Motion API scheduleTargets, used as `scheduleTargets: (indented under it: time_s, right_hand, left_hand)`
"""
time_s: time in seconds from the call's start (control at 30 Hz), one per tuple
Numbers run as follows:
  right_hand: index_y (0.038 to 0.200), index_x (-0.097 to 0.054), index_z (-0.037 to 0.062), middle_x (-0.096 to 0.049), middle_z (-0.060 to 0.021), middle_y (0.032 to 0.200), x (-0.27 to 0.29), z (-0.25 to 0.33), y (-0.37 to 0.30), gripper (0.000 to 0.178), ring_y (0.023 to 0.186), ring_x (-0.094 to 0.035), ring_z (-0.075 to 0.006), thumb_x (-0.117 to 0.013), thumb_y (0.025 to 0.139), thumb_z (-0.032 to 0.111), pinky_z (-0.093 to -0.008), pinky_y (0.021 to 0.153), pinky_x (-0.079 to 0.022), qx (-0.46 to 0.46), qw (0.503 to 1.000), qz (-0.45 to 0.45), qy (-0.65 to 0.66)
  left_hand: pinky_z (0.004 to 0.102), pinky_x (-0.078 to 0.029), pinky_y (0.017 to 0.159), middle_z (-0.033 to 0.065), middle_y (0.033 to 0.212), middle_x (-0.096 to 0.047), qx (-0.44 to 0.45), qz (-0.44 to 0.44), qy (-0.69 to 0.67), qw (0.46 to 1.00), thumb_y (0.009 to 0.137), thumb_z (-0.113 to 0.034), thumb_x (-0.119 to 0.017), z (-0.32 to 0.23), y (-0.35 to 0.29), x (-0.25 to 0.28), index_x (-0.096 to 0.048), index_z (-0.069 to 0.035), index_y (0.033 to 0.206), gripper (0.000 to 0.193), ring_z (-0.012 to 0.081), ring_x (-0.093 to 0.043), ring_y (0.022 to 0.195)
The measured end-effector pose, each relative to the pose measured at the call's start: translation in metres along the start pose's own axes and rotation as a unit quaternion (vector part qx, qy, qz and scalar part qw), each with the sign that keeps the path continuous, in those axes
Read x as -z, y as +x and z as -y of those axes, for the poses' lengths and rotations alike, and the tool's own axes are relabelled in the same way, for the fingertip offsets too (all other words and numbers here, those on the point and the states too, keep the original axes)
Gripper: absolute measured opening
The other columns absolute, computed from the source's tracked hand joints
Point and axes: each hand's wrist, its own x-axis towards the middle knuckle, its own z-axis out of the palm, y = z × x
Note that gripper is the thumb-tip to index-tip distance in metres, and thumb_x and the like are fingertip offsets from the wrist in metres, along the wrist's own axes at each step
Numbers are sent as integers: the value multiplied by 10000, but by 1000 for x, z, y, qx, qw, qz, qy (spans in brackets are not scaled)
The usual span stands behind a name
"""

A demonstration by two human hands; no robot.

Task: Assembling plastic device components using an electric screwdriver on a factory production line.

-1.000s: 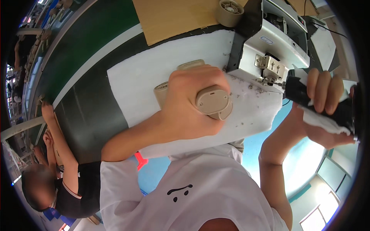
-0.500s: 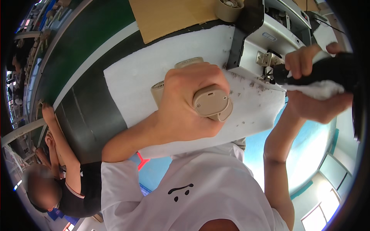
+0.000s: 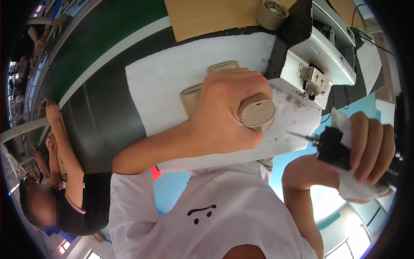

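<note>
My left hand (image 3: 230,112) is wrapped round beige handheld-fan-like housings. Below its fingers shows an oval handle end (image 3: 257,113) with small screws, and part of a second end lies behind it. Past the back of the hand, two round grilled heads (image 3: 189,97) rest over the white mat (image 3: 159,77); the hand hides how the parts join. My right hand (image 3: 366,151) grips a black electric screwdriver (image 3: 334,149), white cloth or tissue bunched between palm and tool. Its thin bit points left toward the handle ends, apart from them.
A metal screw feeder (image 3: 317,80) stands at the right, with small dark screws scattered on the mat beside it. Behind are a brown cardboard sheet (image 3: 207,17) and a round beige fan housing (image 3: 272,15). At far left sits another person (image 3: 86,203), forearms on the bench.
My right hand has drawn the screwdriver away from the screw feeder, toward me, and its bit now shows. The left hand keeps its hold; the whole view has shifted slightly.
</note>
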Motion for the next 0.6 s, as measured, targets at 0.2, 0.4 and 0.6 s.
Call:
scheduleTargets:
  time_s: [0.2, 0.4, 0.6]
  right_hand:
    - [889, -515, 89, -560, 24, 644, -19, -17, -6, 204, 599, -534, -79, -715, 882, 128, -204, 678, -447, 39, 995, 57, -65]
    - [941, -501, 94, -549, 34, 662, -9, -18, 6, 187, 598, -523, -69, -662, 938, 189, -205, 664, -443, -7, 987, 140, -76]
    - [981, -481, 100, -525, 45, 656, -11, -32, 0, 232, 581, -508, -62, -669, 939, 229, -200, 638, -434, 6, 991, 120, -60]
  left_hand:
    - [299, -341, 510, 32, 620, -496, 0, -8, 21, 1000, 525, 62, -681, -3, -2, -2, -547, -69, 674, 240, 203, -436, 547]
    - [377, -401, 545, 83, 671, -561, 19, 24, 26, 999, 555, 50, -655, -8, -1, 1, -552, -50, 713, 212, 294, -540, 622]
    - [312, -336, 514, 29, 630, -524, 2, 2, 20, 1000, 532, 57, -686, -4, -3, -2, -540, -72, 687, 249, 207, -443, 540]
